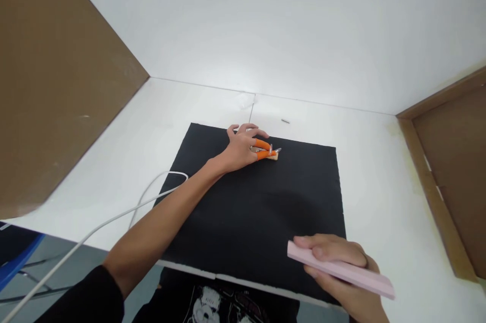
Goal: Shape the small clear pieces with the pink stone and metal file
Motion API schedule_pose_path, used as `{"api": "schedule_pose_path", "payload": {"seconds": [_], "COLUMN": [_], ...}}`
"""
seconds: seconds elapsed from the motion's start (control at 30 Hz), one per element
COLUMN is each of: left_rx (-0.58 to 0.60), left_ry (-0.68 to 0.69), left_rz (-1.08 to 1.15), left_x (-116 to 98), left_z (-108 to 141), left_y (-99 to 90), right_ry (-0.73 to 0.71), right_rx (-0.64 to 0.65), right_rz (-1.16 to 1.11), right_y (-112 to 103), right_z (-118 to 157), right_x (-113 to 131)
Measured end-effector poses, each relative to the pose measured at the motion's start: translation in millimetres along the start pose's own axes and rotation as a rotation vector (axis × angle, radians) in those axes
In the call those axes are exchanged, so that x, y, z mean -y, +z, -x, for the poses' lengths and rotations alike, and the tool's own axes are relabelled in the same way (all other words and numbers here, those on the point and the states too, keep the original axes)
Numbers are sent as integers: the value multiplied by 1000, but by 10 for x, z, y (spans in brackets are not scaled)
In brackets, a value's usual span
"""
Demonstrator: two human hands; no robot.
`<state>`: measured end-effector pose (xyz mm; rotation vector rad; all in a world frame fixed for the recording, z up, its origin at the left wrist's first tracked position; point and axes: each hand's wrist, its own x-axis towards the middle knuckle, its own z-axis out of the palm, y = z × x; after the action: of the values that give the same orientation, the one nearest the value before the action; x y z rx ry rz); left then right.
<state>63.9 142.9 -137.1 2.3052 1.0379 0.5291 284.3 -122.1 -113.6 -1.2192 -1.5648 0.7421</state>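
Note:
Near the back edge of the black mat (243,221), my left hand (245,148) has orange covers on two fingers. Those two fingers pinch a small clear and metallic item (271,151) that is too small to identify. A small tan block (273,157) lies at the fingertips, partly hidden by them; the other fingers are spread over the mat. At the mat's front right corner, my right hand (341,262) is closed around a long, flat pink bar (341,270), which is held tilted above the mat.
A small metal pin (285,121) lies on the white table (368,196) behind the mat. A clear, round item (245,100) is near the back wall. A white cable (114,219) crosses at left. Brown panels (56,75) stand at both sides.

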Motion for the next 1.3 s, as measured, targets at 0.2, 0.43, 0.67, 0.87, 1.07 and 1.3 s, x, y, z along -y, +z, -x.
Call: {"api": "schedule_pose_path", "payload": {"seconds": [0.2,0.43,0.67,0.87,1.07,1.3], "left_rx": [15,40,103,135,171,236], "left_ry": [24,62,80,67,59,43], "left_rz": [-26,-73,-111,-155,-184,-184], "left_x": [33,47,11,1,-36,-130], "left_z": [-27,-29,-96,-136,-161,-138], "left_y": [19,-8,-46,-61,-89,-221], "right_ry": [-16,9,10,66,50,45], "right_rx": [-8,8,-33,-92,-60,-91], "right_rz": [1,33,36,15,23,-5], "right_y": [-40,-36,2,32,-34,-16], "right_z": [48,161,178,181,199,216], "right_x": [-85,-182,-216,-181,-225,-274]}}
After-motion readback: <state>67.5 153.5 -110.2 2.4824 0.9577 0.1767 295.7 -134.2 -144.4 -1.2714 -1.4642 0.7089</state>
